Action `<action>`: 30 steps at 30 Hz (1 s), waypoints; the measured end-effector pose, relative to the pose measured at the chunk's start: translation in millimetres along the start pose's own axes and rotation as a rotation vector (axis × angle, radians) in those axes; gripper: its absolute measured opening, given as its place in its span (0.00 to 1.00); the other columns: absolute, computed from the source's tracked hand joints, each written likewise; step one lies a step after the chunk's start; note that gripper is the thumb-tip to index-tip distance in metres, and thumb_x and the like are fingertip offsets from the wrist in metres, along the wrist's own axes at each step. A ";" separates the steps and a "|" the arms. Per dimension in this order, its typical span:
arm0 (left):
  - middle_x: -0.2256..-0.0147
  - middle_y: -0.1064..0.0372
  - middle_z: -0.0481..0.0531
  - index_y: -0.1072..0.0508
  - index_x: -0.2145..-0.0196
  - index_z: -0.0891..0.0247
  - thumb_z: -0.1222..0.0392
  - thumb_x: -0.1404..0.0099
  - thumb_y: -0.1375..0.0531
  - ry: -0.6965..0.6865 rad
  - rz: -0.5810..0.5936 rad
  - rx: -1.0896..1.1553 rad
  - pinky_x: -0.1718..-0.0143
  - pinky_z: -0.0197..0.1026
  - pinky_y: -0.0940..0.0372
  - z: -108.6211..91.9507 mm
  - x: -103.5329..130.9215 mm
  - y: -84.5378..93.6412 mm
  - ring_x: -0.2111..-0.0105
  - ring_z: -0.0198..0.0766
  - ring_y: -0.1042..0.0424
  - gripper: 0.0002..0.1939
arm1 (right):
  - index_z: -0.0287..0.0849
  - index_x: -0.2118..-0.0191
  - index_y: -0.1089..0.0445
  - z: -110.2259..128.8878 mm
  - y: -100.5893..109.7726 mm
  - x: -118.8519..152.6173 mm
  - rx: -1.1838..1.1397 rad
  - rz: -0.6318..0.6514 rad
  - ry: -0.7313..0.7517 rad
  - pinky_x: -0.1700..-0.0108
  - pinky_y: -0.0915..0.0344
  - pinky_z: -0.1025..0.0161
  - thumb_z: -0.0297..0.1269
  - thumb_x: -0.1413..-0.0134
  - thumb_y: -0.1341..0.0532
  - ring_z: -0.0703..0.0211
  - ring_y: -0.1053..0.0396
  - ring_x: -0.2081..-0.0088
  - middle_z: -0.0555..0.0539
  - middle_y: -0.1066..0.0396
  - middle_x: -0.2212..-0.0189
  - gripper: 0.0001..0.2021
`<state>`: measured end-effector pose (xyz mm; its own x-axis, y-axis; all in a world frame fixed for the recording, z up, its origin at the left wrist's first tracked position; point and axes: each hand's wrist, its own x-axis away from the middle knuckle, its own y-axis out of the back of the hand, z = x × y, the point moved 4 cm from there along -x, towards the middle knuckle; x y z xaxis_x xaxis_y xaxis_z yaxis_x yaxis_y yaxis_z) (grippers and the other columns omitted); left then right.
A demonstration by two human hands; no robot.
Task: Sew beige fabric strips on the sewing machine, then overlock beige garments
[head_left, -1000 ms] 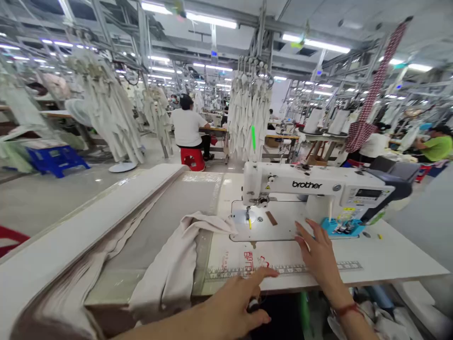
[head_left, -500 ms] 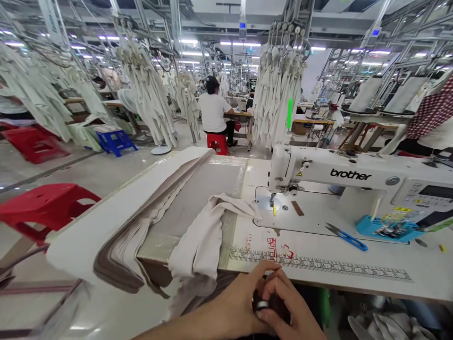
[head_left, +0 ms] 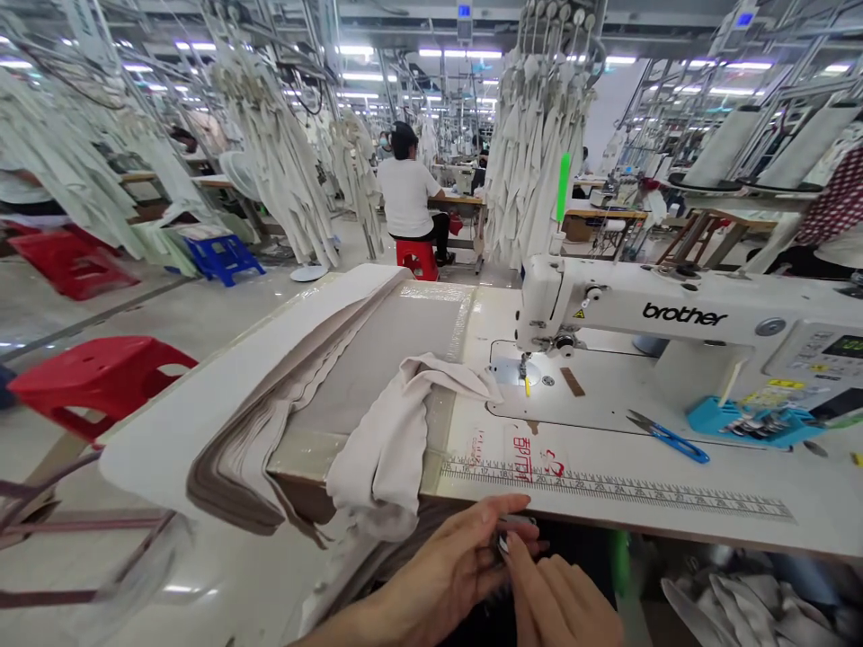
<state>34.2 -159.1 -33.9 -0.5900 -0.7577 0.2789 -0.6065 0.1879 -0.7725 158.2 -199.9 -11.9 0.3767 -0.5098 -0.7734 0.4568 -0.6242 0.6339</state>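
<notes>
My left hand (head_left: 462, 553) is just off the front edge of the sewing table, its fingers curled round a small round metal piece, apparently a bobbin case (head_left: 502, 542). My right hand (head_left: 563, 598) pinches the same piece from the right, covering much of it. Beyond them stands a white sewing machine (head_left: 627, 296) with its needle area lit. A light fabric strip (head_left: 387, 440) with a wavy edge reaches from near the needle plate over the table's front edge. Blue-handled thread snips (head_left: 667, 438) lie on the machine bed.
A thick stack of cut fabric (head_left: 262, 422) covers the table's left part. A printed ruler (head_left: 607, 490) runs along the front edge. A blue holder (head_left: 748, 420) with metal parts sits under the machine arm. A red stool (head_left: 101, 377) stands left; a seated person (head_left: 408, 193) works ahead.
My fingers have opened out somewhat around the small metal piece, and my right hand has moved slightly down and right. The view has shifted a little; the cloth and snips stay put.
</notes>
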 end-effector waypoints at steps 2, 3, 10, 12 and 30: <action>0.50 0.26 0.61 0.25 0.48 0.62 0.50 0.38 0.33 -0.028 -0.011 0.007 0.42 0.47 0.39 -0.7 0.1 -1.6 0.46 0.48 0.30 0.23 | 0.32 0.36 0.41 5.1 -2.7 0.1 0.089 -0.045 0.007 0.78 0.36 0.61 0.24 0.38 0.48 0.59 0.28 0.80 0.50 0.28 0.82 0.25; 0.49 0.27 0.61 0.25 0.48 0.62 0.53 0.39 0.32 -0.033 -0.022 0.010 0.42 0.47 0.39 -1.1 0.0 -2.4 0.45 0.48 0.30 0.23 | 0.32 0.32 0.47 6.1 -3.6 0.3 0.087 -0.043 0.005 0.79 0.36 0.61 0.25 0.36 0.51 0.58 0.29 0.81 0.50 0.28 0.83 0.27; 0.49 0.26 0.59 0.23 0.51 0.58 0.59 0.44 0.29 -0.103 -0.066 0.140 0.43 0.44 0.39 12.2 -6.8 -3.1 0.42 0.50 0.32 0.22 | 0.49 0.29 0.54 -3.7 -2.6 14.3 -0.114 -0.018 -0.215 0.73 0.30 0.60 0.26 0.37 0.43 0.56 0.28 0.74 0.47 0.23 0.71 0.34; 0.47 0.27 0.58 0.24 0.48 0.55 0.57 0.43 0.29 -0.115 -0.030 0.196 0.40 0.44 0.42 20.6 -8.9 -2.7 0.40 0.49 0.35 0.24 | 0.53 0.32 0.46 -5.3 -3.6 20.6 -0.186 -0.044 -0.338 0.75 0.33 0.60 0.27 0.40 0.39 0.56 0.32 0.75 0.48 0.27 0.73 0.33; 0.69 0.24 0.50 0.18 0.64 0.64 0.56 0.57 0.22 0.028 -0.225 0.119 0.60 0.32 0.33 23.7 -6.8 5.7 0.70 0.29 0.28 0.22 | 0.49 0.55 0.25 -27.0 12.5 13.5 -0.589 -0.080 -0.540 0.78 0.39 0.68 0.24 0.43 0.38 0.64 0.39 0.76 0.52 0.39 0.75 0.13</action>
<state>47.4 -167.7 -53.7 -0.4627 -0.7541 0.4662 -0.6586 -0.0597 -0.7501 190.8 -198.6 -14.4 -0.0485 -0.7865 -0.6156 0.8728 -0.3330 0.3567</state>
